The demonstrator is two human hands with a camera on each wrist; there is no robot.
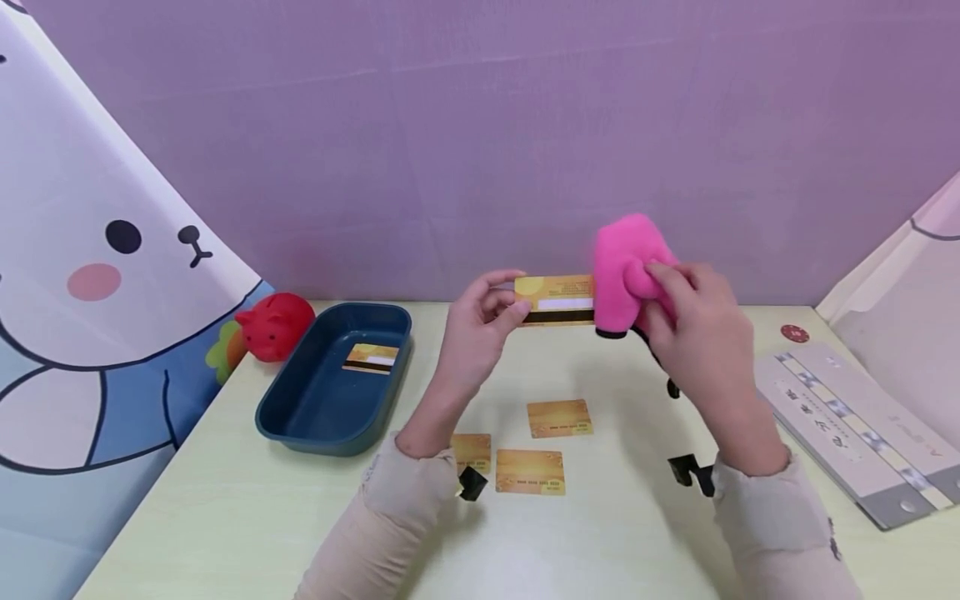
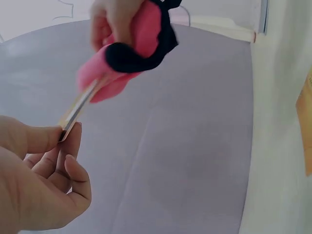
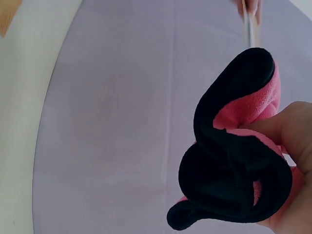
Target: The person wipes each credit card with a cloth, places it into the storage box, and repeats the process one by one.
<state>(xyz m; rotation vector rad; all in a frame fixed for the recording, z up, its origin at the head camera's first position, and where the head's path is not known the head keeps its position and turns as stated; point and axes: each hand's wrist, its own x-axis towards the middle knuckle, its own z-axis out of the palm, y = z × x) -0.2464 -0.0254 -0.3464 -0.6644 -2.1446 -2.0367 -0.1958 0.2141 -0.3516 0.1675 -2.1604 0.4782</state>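
Note:
In the head view, my left hand pinches a gold bank card by its left end, thumb on the striped side. The card is raised above the table. A bright pink plush cloth with black edging is in my right hand, gripped between thumb and fingers. Its left side overlaps the card's right end. From the left wrist view the card appears nearly edge-on, its far end meeting the pink cloth. In the right wrist view the black lining of the bunched cloth faces the camera.
Several gold cards lie on the table below my hands. To the left are a dark blue tray holding a gold card, and a red piggy bank. A red chip and a flat grey-white box are at right.

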